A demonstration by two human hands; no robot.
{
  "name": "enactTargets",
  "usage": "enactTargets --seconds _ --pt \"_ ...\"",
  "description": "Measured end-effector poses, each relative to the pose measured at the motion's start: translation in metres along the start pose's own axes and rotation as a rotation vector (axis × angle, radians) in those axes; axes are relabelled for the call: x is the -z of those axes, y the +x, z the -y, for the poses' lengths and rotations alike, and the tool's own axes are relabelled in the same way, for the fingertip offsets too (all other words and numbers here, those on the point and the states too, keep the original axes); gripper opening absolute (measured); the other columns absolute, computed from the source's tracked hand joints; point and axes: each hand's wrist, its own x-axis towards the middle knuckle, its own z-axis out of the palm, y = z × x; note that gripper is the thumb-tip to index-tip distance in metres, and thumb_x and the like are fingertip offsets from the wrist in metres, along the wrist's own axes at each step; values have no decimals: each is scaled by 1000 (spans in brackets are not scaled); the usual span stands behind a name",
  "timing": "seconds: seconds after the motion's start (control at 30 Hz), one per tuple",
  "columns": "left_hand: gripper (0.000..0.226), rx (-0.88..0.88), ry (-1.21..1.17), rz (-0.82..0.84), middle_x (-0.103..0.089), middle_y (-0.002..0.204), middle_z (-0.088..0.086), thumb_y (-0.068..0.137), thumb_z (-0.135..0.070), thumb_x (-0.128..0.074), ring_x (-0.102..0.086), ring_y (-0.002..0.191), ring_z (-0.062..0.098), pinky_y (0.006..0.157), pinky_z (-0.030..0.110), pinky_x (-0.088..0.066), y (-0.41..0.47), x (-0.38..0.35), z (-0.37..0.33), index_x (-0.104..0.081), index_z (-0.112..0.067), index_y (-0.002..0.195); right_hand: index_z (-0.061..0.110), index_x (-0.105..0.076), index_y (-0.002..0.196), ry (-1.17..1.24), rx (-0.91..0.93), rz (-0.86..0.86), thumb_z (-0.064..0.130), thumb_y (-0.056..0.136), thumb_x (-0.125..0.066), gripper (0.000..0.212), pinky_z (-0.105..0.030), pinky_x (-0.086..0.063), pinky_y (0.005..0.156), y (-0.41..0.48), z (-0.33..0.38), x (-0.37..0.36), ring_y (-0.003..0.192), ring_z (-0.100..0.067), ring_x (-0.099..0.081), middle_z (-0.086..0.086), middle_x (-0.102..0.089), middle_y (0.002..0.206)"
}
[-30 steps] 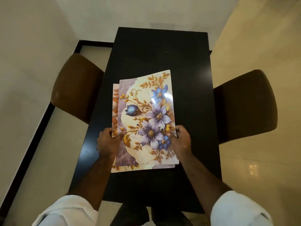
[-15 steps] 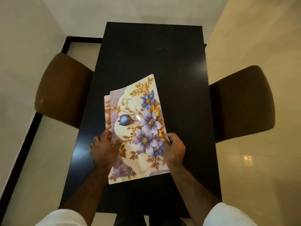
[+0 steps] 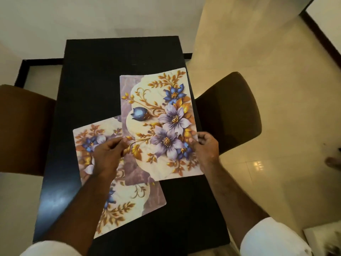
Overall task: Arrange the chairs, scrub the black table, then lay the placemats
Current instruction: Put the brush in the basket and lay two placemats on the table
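Two floral placemats lie over the black table [image 3: 96, 74]. The upper placemat [image 3: 158, 115] sits toward the table's right side, its right edge past the table edge. My right hand [image 3: 204, 146] pinches its right edge and my left hand [image 3: 108, 156] pinches its left edge. The lower placemat [image 3: 129, 196] lies tilted on the table's near left part, partly hidden under the upper one and my left forearm.
A brown chair [image 3: 24, 130] stands at the table's left side and a darker brown chair [image 3: 230, 111] at its right. A wall runs behind the table. Tiled floor spreads to the right, with someone's foot [image 3: 334, 163] at the far right edge.
The two stacked placemats have come apart: the upper one has shifted right and away from me, the lower one now lies tilted at the near left. The camera has moved closer.
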Motion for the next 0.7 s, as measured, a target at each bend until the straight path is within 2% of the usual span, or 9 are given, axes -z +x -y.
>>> enactTargets --seconds 0.1,0.17,0.23,0.37,0.4,0.53,0.7 --pt "21 -103 118 -23 -84 97 -4 100 -22 -81 -81 86 16 82 36 -69 20 -45 -4 -84 -15 120 30 -70 97 -136 53 -86 15 91 -90 25 -49 -70 79 46 7 12 88 -15 -82 5 -81 96" --pt "22 -146 224 -62 -84 98 0 100 -23 -82 -81 86 21 84 44 -69 38 -68 0 -85 -12 119 31 -69 93 -265 97 -109 20 90 -92 26 -44 -69 77 73 9 13 86 -12 -79 8 -78 93" --pt "21 -186 360 -93 -85 98 5 100 -25 -82 -81 85 26 86 51 -69 51 -84 11 -87 -11 115 27 -71 99 -392 108 -100 23 90 -92 23 -36 -67 75 96 4 10 88 -11 -77 10 -75 94" --pt "27 -251 528 -138 -84 105 13 102 -26 -80 -77 86 24 90 46 -67 64 -98 33 -84 -3 116 16 -79 108 -558 91 -70 25 96 -87 18 -26 -60 68 119 -15 3 81 -7 -69 6 -74 95" --pt "29 -277 562 -151 -84 105 13 102 -27 -80 -76 87 23 90 45 -67 66 -100 36 -84 -3 116 14 -80 111 -579 100 -78 26 97 -86 19 -24 -57 68 121 -18 2 82 -8 -69 4 -76 98" --pt "32 -288 627 -193 -84 107 12 102 -31 -80 -79 93 28 91 44 -66 69 -103 41 -84 -4 118 16 -81 118 -577 109 -99 30 98 -85 25 -35 -67 80 123 -26 3 93 -13 -76 1 -80 109" --pt "34 -285 612 -223 -85 108 9 101 -35 -81 -80 92 27 92 49 -68 68 -107 40 -85 -6 119 18 -82 125 -535 130 -105 32 96 -87 32 -23 -61 73 121 -34 8 99 -13 -75 -1 -79 119"
